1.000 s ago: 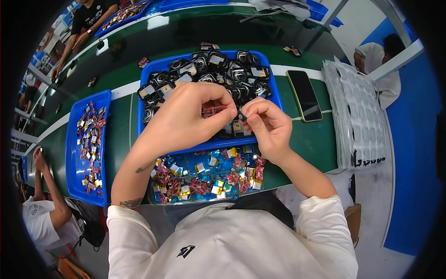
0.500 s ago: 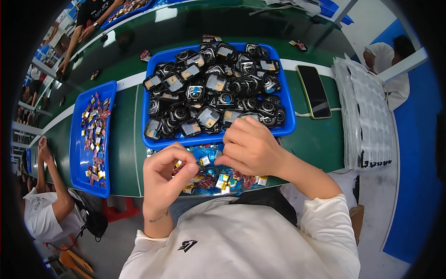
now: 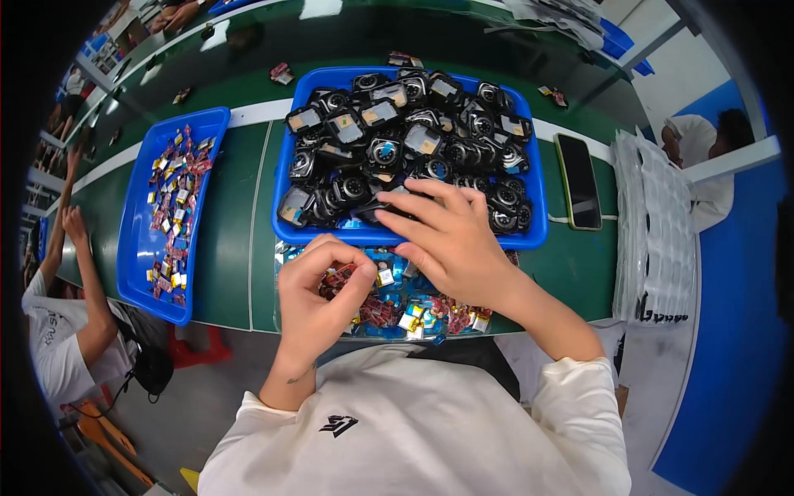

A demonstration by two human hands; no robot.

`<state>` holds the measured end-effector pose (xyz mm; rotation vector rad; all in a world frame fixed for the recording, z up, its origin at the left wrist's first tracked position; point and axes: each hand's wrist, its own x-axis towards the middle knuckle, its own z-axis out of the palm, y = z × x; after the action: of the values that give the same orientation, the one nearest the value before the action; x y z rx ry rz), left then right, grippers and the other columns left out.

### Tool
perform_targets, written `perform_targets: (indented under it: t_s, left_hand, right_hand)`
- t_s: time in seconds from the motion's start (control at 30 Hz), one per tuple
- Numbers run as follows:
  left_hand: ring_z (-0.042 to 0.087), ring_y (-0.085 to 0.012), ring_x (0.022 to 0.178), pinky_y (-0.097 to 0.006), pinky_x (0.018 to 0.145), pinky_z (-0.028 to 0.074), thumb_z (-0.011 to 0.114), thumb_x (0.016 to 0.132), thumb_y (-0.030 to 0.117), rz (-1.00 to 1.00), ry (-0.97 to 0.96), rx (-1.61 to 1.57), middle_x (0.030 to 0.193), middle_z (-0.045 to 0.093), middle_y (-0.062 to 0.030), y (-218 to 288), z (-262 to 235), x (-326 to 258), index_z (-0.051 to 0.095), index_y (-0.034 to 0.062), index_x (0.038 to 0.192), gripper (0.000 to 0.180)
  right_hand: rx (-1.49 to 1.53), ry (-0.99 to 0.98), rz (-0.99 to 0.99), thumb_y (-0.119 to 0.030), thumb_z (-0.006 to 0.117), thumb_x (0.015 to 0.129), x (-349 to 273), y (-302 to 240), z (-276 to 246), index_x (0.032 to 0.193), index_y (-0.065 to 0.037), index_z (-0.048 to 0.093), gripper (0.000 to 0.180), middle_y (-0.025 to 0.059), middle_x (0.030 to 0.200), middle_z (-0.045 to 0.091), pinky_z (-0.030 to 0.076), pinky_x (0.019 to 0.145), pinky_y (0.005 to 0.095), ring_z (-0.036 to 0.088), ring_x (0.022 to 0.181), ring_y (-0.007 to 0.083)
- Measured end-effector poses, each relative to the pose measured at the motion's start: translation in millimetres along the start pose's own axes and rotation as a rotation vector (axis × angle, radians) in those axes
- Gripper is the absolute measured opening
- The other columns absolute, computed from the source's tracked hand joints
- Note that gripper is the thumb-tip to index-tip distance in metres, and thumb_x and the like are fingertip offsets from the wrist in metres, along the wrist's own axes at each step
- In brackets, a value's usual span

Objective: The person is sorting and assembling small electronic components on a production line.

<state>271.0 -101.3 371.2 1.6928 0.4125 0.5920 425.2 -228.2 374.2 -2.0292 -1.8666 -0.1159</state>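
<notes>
A blue tray (image 3: 538, 178) heaped with black smartwatch casings (image 3: 385, 153) stands in front of me. My right hand (image 3: 453, 240) reaches over its near rim, fingers spread and fingertips at the nearest casings; whether they touch is hard to tell. My left hand (image 3: 324, 285) is just short of that rim, thumb and forefinger pinched together. What sits in the pinch, if anything, is hidden. Below both hands lies a pile of small red circuit pieces (image 3: 380, 312) and silver-and-yellow battery cells (image 3: 413, 316) on a clear blue-tinted sheet or bag.
To the left, a narrower blue tray (image 3: 132, 248) holds more battery cells and red pieces. A phone with a green case (image 3: 578, 182) lies right of the casings. Stacked clear plastic trays (image 3: 657, 231) stand at the right edge. Another person's arm (image 3: 91, 273) is at far left.
My right hand has left its closed pose beside the left hand and spread its fingers over the tray's near side. The left hand stays pinched. The whole view has shifted slightly.
</notes>
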Motion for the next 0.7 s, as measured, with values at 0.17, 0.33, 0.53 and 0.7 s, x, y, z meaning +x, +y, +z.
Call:
perform_targets:
  t_s: [0.17, 0.33, 0.53, 0.7]
  left_hand:
    - [0.052, -0.0099, 0.071, -0.021, 0.058, 0.039, 0.068, 0.071, 0.001, 0.043, 0.092, 0.037, 0.079, 0.059, -0.0043, 1.0, 8.2, 5.3, 0.064, 0.0015, 0.073, 0.004]
    - [0.053, -0.0182, 0.086, -0.028, 0.069, 0.043, 0.07, 0.066, 0.004, 0.156, 0.068, 0.13, 0.1, 0.062, -0.0077, 3.4, 22.2, 9.1, 0.067, 0.0059, 0.072, 0.007]
    - [0.053, -0.0212, 0.096, -0.032, 0.086, 0.039, 0.067, 0.068, 0.001, 0.2, 0.075, 0.257, 0.107, 0.065, -0.0116, 1.5, 30.9, 12.3, 0.066, 0.0033, 0.072, 0.004]
    - [0.053, -0.0209, 0.097, -0.033, 0.086, 0.039, 0.066, 0.069, 0.0, 0.185, 0.069, 0.271, 0.105, 0.066, -0.011, -1.4, 32.0, 12.7, 0.066, 0.0031, 0.072, 0.004]
  right_hand:
    - [0.743, 0.455, 0.286, 0.006, 0.066, 0.074, -14.8, 4.6, 9.6, 0.094, -0.002, 0.066, 0.022, 0.009, 0.098, 0.06, 0.051, 0.06, 0.0216, 0.062, 0.076, 0.0123]
    - [1.244, 0.36, 0.564, 0.007, 0.062, 0.079, -16.0, -7.5, 3.1, 0.107, 0.003, 0.06, 0.029, 0.0086, 0.104, 0.056, 0.053, 0.066, 0.0186, 0.057, 0.09, 0.0089]
    - [1.323, 0.267, 0.496, 0.007, 0.061, 0.079, -19.4, -8.1, 2.8, 0.108, 0.004, 0.059, 0.03, 0.0113, 0.108, 0.057, 0.055, 0.071, 0.0206, 0.057, 0.093, 0.0116]
    - [1.297, 0.254, 0.488, 0.007, 0.062, 0.079, -21.3, -7.4, 4.3, 0.107, 0.005, 0.06, 0.029, 0.0118, 0.107, 0.059, 0.056, 0.07, 0.0207, 0.058, 0.093, 0.0121]
